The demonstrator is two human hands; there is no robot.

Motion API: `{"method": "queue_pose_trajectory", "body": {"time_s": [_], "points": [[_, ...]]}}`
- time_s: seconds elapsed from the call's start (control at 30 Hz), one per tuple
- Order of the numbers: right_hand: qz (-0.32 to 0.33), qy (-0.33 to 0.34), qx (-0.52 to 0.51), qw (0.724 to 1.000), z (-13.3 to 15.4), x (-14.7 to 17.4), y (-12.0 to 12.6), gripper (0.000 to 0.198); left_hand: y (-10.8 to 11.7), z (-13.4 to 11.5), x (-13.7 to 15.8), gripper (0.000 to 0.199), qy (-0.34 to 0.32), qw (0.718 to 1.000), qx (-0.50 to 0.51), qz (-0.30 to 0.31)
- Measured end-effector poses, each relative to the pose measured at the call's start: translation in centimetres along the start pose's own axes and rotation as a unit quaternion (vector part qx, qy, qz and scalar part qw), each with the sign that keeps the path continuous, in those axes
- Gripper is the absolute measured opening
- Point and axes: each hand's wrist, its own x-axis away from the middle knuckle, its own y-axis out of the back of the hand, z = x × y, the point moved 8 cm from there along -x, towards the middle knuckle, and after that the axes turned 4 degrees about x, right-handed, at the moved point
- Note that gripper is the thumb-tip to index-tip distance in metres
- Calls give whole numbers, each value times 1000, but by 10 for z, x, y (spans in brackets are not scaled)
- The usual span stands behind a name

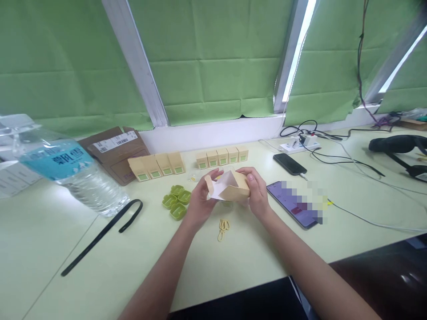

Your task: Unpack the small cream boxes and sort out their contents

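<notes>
Between my two hands is a small kraft cardboard box (235,189), tilted on its side above the table, its flaps open toward the left and its white inside showing. My left hand (203,195) grips the box at its open end. My right hand (256,189) is closed around the other end. Below the box lie a few yellow looped pieces (223,229) on the table. Left of my left hand sits a cluster of green cup-like pieces (176,201). Something clear, partly hidden, lies under and behind the box.
Two rows of small kraft boxes (156,166) stand at the back. A large water bottle (73,164), a brown carton (116,153) and a black strap (100,240) are on the left. Two phones (289,164), a power strip (298,144), cables and a black headset-like item (400,146) occupy the right.
</notes>
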Motion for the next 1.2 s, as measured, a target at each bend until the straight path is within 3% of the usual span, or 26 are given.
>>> {"method": "queue_pose_trajectory", "body": {"time_s": [0.17, 0.33, 0.5, 0.6, 0.8, 0.93, 1.03, 1.2], "points": [[10, -82, -71, 994, -7, -2, -2, 47, -4, -33, -11, 36, -48, 996, -13, 78], [48, -144, -125, 980, -14, -1, -11, 50, -6, -55, -23, 7, -31, 987, -85, 129], [96, -137, -121, 978, -19, 3, -19, 51, 18, -66, -39, 23, -4, 995, -81, 61], [120, -112, -67, 984, -17, 4, -21, 39, 44, -74, -52, 33, -11, 995, -103, -8], [148, -85, -17, 985, -12, 6, -25, 23, 97, -84, -86, 31, -36, 962, -248, -106], [154, -78, -2, 985, -14, 5, -26, 18, 123, -74, -114, 29, -7, 930, -344, -129], [161, -75, 16, 984, -15, 5, -27, 16, 141, -61, -132, 41, 10, 916, -371, -155], [167, -61, 46, 983, -10, 4, -27, 17, 149, -36, -154, 55, 19, 904, -404, -138]]}}
